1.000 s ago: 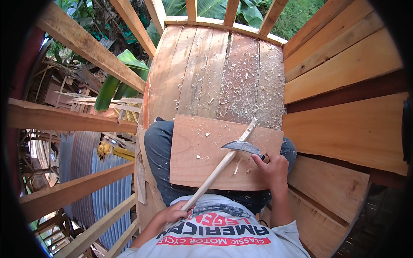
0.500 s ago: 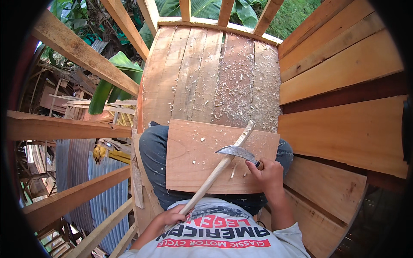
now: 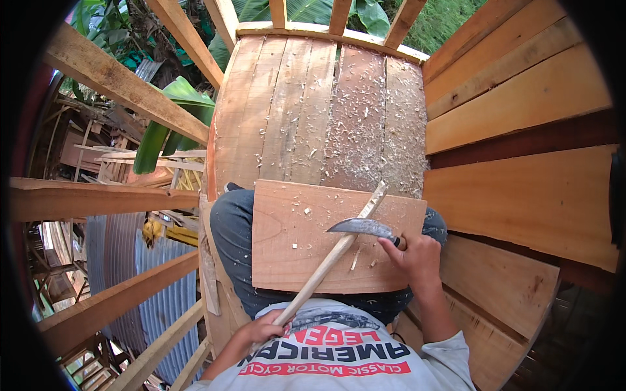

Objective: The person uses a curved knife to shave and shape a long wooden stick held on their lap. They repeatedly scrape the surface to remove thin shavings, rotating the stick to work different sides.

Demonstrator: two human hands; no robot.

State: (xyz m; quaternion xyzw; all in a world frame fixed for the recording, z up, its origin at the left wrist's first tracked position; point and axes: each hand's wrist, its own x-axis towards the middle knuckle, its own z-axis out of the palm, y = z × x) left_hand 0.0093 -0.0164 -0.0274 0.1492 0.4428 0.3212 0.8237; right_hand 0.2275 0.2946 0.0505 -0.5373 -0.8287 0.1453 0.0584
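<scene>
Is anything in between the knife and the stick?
No. The curved knife blade in the right hand lies right against the long stick, held at its lower end by the left hand.

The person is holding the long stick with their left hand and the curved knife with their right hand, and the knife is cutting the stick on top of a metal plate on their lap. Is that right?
Not quite: the head view shows a flat wooden board on the lap, not a metal plate. The rest holds: the left hand grips the stick, and the right hand holds the curved knife against it.
</scene>
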